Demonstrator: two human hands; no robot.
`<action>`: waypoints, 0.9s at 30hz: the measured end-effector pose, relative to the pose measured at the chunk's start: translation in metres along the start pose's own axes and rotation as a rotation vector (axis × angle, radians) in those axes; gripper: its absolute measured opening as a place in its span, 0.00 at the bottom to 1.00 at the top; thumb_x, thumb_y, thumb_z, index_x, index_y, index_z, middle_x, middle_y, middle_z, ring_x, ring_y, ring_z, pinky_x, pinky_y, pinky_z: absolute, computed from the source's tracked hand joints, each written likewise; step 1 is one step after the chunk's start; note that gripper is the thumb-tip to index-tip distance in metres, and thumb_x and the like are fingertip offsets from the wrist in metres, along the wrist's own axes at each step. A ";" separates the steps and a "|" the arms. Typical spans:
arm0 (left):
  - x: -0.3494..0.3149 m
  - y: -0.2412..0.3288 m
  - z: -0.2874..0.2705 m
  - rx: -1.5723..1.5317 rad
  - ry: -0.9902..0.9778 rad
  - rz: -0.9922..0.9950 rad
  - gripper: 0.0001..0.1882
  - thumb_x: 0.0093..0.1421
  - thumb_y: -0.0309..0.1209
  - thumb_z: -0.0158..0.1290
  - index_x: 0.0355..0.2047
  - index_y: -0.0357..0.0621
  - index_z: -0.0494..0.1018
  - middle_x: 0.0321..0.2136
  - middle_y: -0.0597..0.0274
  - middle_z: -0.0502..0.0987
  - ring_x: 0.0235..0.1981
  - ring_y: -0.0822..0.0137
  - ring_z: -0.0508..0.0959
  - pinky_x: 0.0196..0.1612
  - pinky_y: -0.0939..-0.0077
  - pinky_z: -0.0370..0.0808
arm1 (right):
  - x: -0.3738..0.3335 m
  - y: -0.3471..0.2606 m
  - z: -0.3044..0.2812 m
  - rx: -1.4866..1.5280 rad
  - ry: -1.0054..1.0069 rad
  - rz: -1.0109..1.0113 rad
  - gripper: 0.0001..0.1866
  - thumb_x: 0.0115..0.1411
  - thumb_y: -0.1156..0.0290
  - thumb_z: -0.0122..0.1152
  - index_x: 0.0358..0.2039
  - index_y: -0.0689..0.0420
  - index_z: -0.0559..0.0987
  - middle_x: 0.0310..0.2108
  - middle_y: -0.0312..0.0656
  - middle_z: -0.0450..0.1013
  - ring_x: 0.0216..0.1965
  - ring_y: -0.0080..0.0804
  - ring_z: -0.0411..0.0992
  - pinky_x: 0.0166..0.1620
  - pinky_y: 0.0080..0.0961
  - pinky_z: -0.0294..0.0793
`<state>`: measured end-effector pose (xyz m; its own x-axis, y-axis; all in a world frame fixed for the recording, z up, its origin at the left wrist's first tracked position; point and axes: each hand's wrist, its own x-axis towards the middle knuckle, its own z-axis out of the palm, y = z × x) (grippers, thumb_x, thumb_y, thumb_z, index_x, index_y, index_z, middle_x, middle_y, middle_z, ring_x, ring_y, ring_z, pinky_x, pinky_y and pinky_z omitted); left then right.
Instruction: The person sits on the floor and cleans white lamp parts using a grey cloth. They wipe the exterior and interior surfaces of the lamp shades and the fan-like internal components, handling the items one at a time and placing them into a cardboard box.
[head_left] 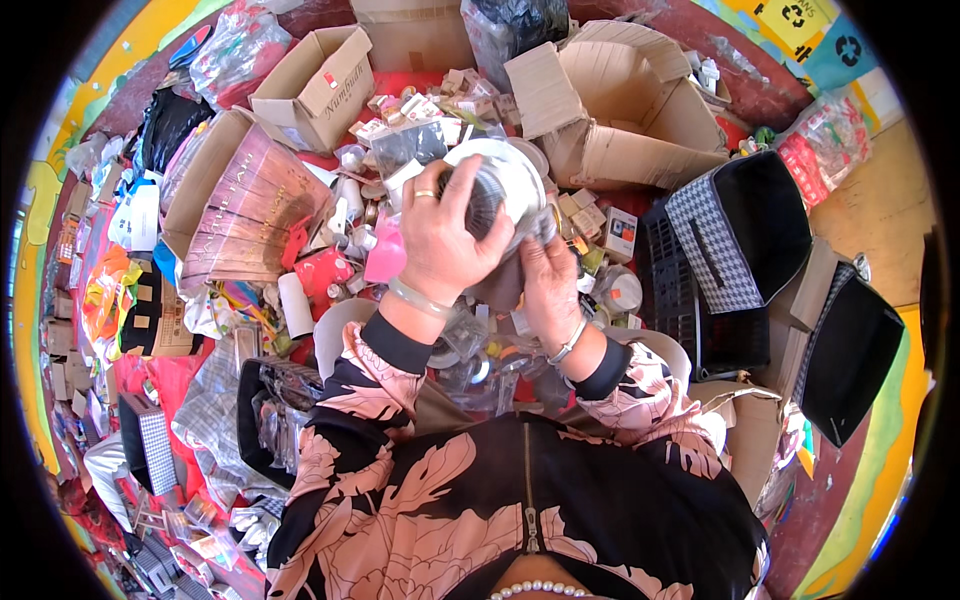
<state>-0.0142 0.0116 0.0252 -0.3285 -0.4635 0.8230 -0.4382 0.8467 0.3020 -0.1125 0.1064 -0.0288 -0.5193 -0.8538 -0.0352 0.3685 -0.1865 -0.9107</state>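
In front of me I hold up a round fitting with a wide white rim [532, 178] and a dark, finely ribbed core. My left hand [445, 230] is closed over its core, fingers curled across the ribs and thumb toward the rim. From below, my right hand [550, 290] pinches the lower right of the rim, where something small and greyish shows between thumb and fingers; its kind is unclear. Beneath the hands lies a heap of clear plastic pieces [480, 375]. A pink sheet [385, 250] is beside my left wrist.
Small boxes [470, 95] and loose parts are piled beyond my hands. Open cardboard boxes stand far left [322, 90] and far right [630, 110]. A houndstooth bin [715, 240] rests on a black crate [730, 345] at right. Another black bin [280, 415] sits near left.
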 end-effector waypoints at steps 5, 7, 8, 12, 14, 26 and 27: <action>-0.014 0.018 0.000 0.043 -0.104 0.069 0.27 0.43 0.41 0.58 0.45 0.45 0.71 0.36 0.47 0.68 0.34 0.52 0.69 0.38 0.63 0.69 | 0.034 -0.028 -0.022 -0.143 -0.038 -0.009 0.11 0.61 0.75 0.47 0.43 0.64 0.71 0.33 0.37 0.71 0.31 0.19 0.67 0.34 0.17 0.68; -0.017 0.017 0.007 0.015 -0.106 0.030 0.30 0.43 0.44 0.59 0.47 0.46 0.70 0.36 0.47 0.68 0.35 0.51 0.69 0.39 0.62 0.69 | 0.041 -0.028 -0.023 -0.111 -0.007 0.044 0.11 0.61 0.75 0.47 0.44 0.64 0.71 0.33 0.38 0.72 0.30 0.20 0.67 0.33 0.17 0.69; -0.018 0.019 0.006 0.031 -0.166 0.027 0.33 0.42 0.46 0.60 0.48 0.46 0.70 0.36 0.48 0.68 0.36 0.50 0.68 0.40 0.61 0.68 | 0.043 -0.028 -0.024 -0.107 0.026 0.065 0.12 0.61 0.76 0.47 0.44 0.64 0.71 0.34 0.38 0.72 0.31 0.20 0.68 0.33 0.17 0.69; -0.008 0.019 -0.009 -0.162 -0.225 0.041 0.35 0.45 0.48 0.60 0.50 0.41 0.68 0.42 0.47 0.68 0.43 0.50 0.68 0.46 0.60 0.66 | 0.054 -0.052 -0.044 -0.097 -0.022 0.090 0.12 0.60 0.77 0.46 0.43 0.63 0.73 0.32 0.36 0.74 0.30 0.20 0.69 0.35 0.17 0.70; -0.011 0.001 -0.006 -0.317 -0.165 -0.051 0.32 0.48 0.47 0.59 0.49 0.39 0.68 0.44 0.46 0.68 0.46 0.48 0.68 0.48 0.60 0.66 | 0.060 -0.062 -0.058 -0.084 -0.107 0.034 0.12 0.60 0.78 0.47 0.42 0.64 0.75 0.32 0.36 0.74 0.31 0.19 0.70 0.38 0.17 0.70; -0.029 0.001 0.005 -1.512 -0.727 -1.046 0.27 0.52 0.32 0.60 0.50 0.33 0.66 0.42 0.61 0.74 0.42 0.70 0.74 0.46 0.77 0.71 | 0.041 -0.070 -0.059 -0.590 -0.371 -0.080 0.11 0.56 0.74 0.53 0.38 0.67 0.75 0.24 0.39 0.71 0.28 0.21 0.68 0.33 0.20 0.68; -0.028 0.002 0.005 -1.507 -0.719 -1.034 0.29 0.51 0.32 0.61 0.51 0.32 0.65 0.42 0.60 0.74 0.43 0.69 0.74 0.47 0.75 0.71 | 0.040 -0.068 -0.057 -0.589 -0.355 -0.078 0.12 0.56 0.74 0.53 0.38 0.67 0.75 0.24 0.39 0.71 0.28 0.21 0.68 0.33 0.20 0.69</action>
<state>-0.0099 0.0250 0.0005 -0.8493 -0.5171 -0.1062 0.1694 -0.4576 0.8729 -0.2024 0.1128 0.0084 -0.2062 -0.9748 0.0849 -0.1921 -0.0448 -0.9804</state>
